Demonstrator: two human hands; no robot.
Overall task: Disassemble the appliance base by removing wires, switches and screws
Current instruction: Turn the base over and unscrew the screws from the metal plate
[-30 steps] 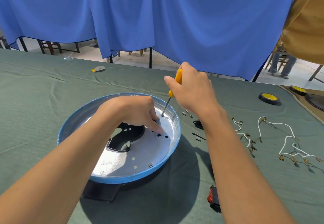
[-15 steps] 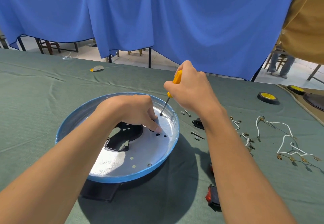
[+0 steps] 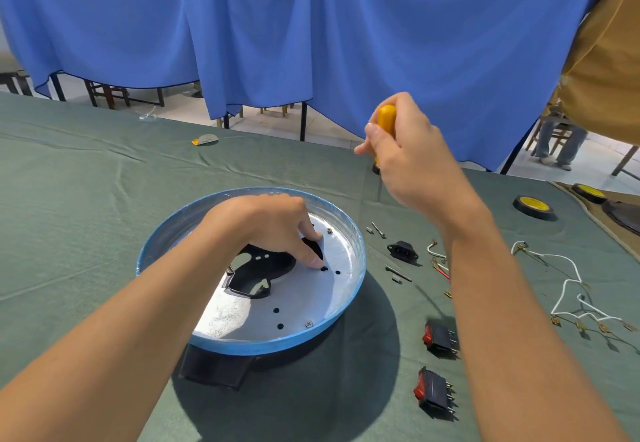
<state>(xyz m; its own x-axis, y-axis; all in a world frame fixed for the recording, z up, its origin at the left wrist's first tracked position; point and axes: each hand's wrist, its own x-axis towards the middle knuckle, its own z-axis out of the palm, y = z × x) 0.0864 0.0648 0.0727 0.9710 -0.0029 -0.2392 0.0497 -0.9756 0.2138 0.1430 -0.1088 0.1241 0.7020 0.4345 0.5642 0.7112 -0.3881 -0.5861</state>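
The round appliance base (image 3: 349, 289), silver inside with a blue rim, lies on the green cloth. My left hand (image 3: 273, 230) rests inside it, fingertips pressed on the silver plate beside a black cut-out. My right hand (image 3: 412, 164) is raised above and to the right of the base, closed around a yellow-handled screwdriver (image 3: 386, 119); its shaft is mostly hidden behind the hand. One screw (image 3: 329, 231) sits near the far rim and another screw (image 3: 308, 323) near the front rim.
Right of the base lie loose screws (image 3: 378, 230), a black socket (image 3: 402, 251), two red rocker switches (image 3: 439, 337), white wires (image 3: 571, 279) and black-yellow tape rolls (image 3: 533, 206). A blue curtain hangs behind the table. A person in tan stands at far right.
My right hand has lifted the screwdriver up and to the right, out of the base. My left hand stays on the plate.
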